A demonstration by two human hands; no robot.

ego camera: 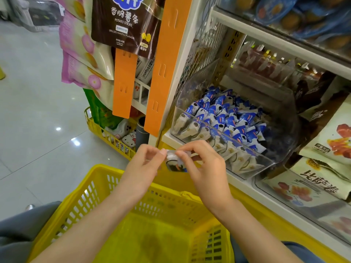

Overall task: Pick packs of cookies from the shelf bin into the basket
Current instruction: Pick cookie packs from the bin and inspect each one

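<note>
Above the basket (pixel 117 198), both hands pinch one cookie pack (pixel 175 162).

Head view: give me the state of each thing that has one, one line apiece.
Cookie pack: held in the air between both hands, above the basket's far rim.
Left hand: fingers pinching the pack's left end.
Right hand: fingers pinching its top.
Basket: bottom bare where visible.
Shelf bin: open-topped, well stocked with packs.

Both bare forearms reach forward, the hands meeting close together. The left hand (pixel 145 161) and right hand (pixel 204 164) each pinch with thumb and fingertips, other fingers curled
</note>
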